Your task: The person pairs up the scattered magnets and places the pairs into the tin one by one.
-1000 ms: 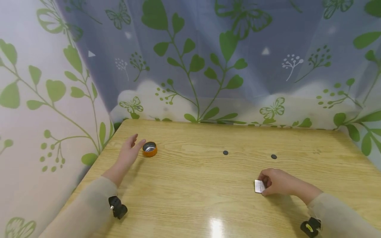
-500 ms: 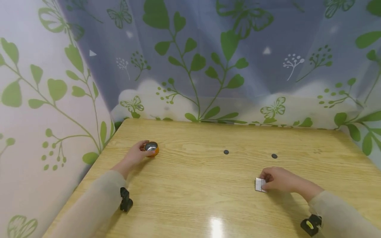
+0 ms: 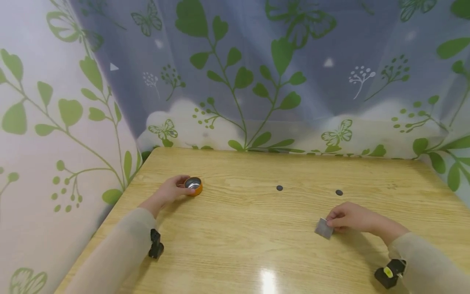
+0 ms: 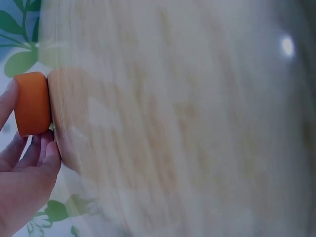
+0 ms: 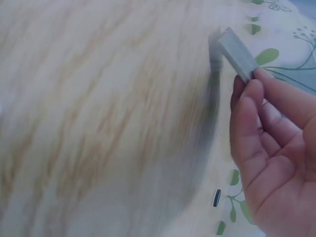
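Observation:
A small orange bowl (image 3: 199, 189) with a shiny metal inside sits at the left of the table. My left hand (image 3: 169, 192) grips it from its left, the thumb on the near side. The left wrist view shows the bowl's smooth orange side (image 4: 32, 103) between thumb and fingers. Over the right part of the table my right hand (image 3: 352, 218) pinches a small flat silver-grey square (image 3: 324, 228) by its right edge. Seen in the right wrist view, the square (image 5: 238, 55) tilts up from the thumb and fingertips; I cannot tell what kind of thing it is.
Two small dark discs lie toward the back of the wooden table (image 3: 235, 228), one disc (image 3: 280, 188) right of the middle, the other disc (image 3: 339, 192) beyond my right hand. A leaf-patterned curtain (image 3: 227, 94) hangs along the back and left edges.
My left hand has closed round the bowl from beside it and shifted it slightly right. The right hand has turned the square, which showed a white, lined face and now shows grey.

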Demonstrator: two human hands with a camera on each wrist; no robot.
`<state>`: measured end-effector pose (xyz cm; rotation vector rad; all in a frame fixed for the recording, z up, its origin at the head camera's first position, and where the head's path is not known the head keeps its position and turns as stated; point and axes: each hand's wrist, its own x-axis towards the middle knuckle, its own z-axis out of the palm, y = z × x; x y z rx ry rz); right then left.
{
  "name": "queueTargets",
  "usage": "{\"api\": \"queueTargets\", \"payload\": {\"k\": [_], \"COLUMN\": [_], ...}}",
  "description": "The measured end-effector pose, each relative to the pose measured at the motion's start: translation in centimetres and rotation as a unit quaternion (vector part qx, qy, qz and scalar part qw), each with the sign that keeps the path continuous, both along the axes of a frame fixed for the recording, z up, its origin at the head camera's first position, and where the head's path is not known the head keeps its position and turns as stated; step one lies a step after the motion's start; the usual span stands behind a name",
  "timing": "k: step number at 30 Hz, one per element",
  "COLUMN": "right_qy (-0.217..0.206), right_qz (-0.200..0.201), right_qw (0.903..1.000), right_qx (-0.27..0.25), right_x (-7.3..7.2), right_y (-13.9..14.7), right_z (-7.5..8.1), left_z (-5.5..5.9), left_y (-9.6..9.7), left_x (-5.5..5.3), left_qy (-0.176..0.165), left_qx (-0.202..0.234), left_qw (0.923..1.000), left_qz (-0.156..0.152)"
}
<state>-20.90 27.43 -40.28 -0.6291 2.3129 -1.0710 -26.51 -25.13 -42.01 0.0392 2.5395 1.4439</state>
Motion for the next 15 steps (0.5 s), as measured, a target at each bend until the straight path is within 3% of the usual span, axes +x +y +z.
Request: {"api": "queueTargets", "payload": {"k": [5,10,15], "right_qy": [-0.035,-0.036,-0.034], "right_qz": [-0.018,-0.023,-0.058], "right_qw": [0.9987,0.9983,0.9967], "right_qx": [-0.031,-0.041,-0.047], "right_x": [0.2,0.4,0.4], "right_y": [0.0,-0.4,-1.0], "right_z": [0.4,0.8,1.1], "left_z": [-0.1,0.2,0.3], "left_y": [-0.1,-0.3,-0.4], "left_x": [-0.3,-0.5,-0.7], "left_qy": [-0.008,-0.024,-0.025], "left_qx": [0.016,0.006,-0.001], "left_qw": [0.9998,0.9994,0.9990], "left_qz": [-0.013,-0.023,-0.038]}}
